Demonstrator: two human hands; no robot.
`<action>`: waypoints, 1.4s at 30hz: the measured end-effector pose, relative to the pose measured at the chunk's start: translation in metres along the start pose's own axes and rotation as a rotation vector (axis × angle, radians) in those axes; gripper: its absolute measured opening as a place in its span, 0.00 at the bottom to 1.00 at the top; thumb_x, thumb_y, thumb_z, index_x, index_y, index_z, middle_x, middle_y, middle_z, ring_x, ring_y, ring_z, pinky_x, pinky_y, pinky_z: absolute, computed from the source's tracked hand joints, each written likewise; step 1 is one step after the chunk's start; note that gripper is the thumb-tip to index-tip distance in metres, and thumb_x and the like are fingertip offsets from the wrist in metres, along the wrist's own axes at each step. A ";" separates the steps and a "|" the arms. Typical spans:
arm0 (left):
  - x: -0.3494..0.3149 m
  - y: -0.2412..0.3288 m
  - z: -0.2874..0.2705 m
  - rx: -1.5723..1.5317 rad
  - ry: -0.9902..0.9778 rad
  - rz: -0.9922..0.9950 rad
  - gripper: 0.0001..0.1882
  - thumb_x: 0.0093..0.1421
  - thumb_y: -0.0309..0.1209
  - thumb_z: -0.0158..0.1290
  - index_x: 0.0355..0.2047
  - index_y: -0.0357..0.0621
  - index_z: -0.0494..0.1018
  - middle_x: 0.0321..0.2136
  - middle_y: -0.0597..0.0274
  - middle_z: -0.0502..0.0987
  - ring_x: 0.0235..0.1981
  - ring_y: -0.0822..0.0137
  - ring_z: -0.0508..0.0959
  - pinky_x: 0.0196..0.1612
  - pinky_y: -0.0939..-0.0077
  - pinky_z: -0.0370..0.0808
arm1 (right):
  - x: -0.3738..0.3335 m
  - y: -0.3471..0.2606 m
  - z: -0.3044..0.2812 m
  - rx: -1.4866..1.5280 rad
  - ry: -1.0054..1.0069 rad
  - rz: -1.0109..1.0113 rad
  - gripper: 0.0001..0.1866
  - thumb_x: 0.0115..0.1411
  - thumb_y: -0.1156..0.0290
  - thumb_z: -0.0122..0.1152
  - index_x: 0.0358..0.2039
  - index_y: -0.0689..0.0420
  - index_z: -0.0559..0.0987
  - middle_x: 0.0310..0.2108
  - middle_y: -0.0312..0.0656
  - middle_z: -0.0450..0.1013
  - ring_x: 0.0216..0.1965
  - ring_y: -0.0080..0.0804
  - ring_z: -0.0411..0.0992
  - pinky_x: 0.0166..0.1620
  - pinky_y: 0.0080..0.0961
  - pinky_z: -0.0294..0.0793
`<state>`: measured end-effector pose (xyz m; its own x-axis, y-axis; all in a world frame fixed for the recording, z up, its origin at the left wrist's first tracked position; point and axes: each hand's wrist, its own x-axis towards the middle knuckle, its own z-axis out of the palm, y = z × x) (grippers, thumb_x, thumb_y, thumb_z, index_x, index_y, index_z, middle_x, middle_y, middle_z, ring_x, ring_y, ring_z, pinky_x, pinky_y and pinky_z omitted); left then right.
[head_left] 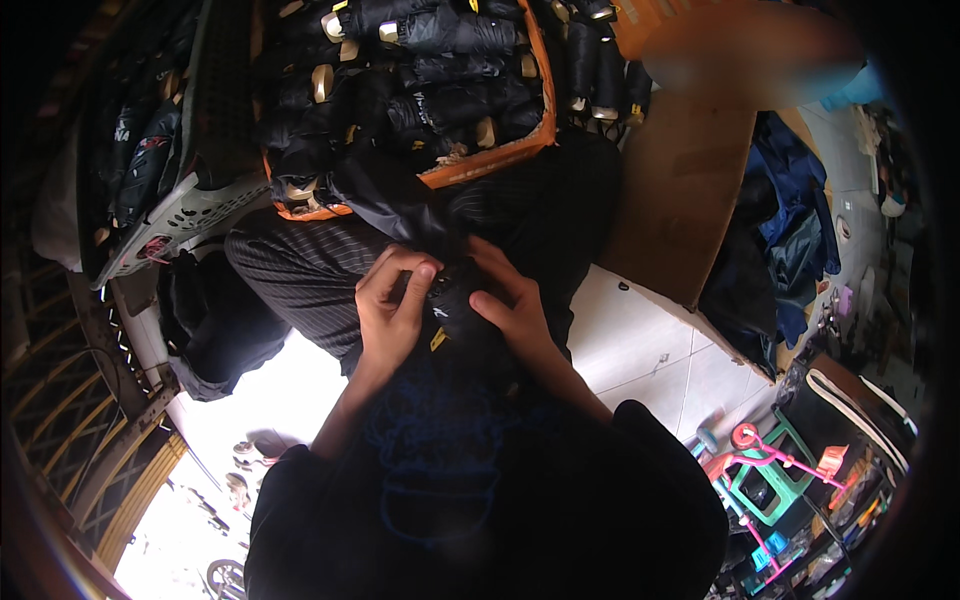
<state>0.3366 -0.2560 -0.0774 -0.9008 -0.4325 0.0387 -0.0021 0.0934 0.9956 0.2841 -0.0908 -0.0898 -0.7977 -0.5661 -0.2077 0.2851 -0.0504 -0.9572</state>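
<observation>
Across my lap lies a black folded umbrella (385,190), its loose dark fabric running from the box toward my body. With thumb and finger pinched together, my left hand (395,300) grips the fabric from the left. On the other side my right hand (510,300) curls round it, thumb pointing inward. Between the hands the cloth is dark and its details are hard to make out. A small yellow tag (438,340) hangs from the near end. In front of my knees, an orange-edged box (490,163) holds several similar black umbrellas (450,105) with pale, gold-toned ends.
At left stands a grey plastic crate (185,215) with more black bundles. A brown cardboard sheet (690,190) leans at right, beside blue and black cloth (795,230). A pink child's bike (770,460) and green stool (785,470) are lower right. Another person's blurred form appears upper right.
</observation>
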 end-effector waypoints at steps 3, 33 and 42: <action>-0.002 0.000 -0.006 -0.024 -0.050 0.016 0.05 0.62 0.19 0.52 0.38 0.34 0.74 0.31 0.62 0.74 0.35 0.73 0.73 0.43 0.81 0.68 | 0.001 -0.002 0.005 0.020 0.019 -0.027 0.29 0.54 0.75 0.63 0.57 0.69 0.70 0.65 0.52 0.58 0.65 0.39 0.58 0.64 0.32 0.58; 0.006 0.036 0.001 0.209 -0.158 0.208 0.18 0.49 0.17 0.62 0.43 0.34 0.78 0.31 0.58 0.74 0.33 0.66 0.75 0.40 0.75 0.71 | 0.002 -0.029 -0.005 -0.131 0.103 -0.124 0.28 0.53 0.75 0.66 0.55 0.63 0.69 0.60 0.48 0.58 0.54 0.33 0.66 0.56 0.28 0.66; 0.003 0.035 0.005 0.246 -0.162 0.223 0.15 0.49 0.17 0.62 0.40 0.38 0.80 0.34 0.58 0.74 0.35 0.65 0.76 0.40 0.74 0.72 | 0.004 -0.037 -0.017 -0.335 0.036 -0.277 0.33 0.50 0.72 0.68 0.57 0.66 0.69 0.58 0.50 0.64 0.61 0.43 0.63 0.62 0.35 0.62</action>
<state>0.3318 -0.2494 -0.0426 -0.9481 -0.2311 0.2184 0.1151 0.3909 0.9132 0.2611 -0.0772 -0.0589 -0.8397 -0.5391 0.0647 -0.1259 0.0773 -0.9890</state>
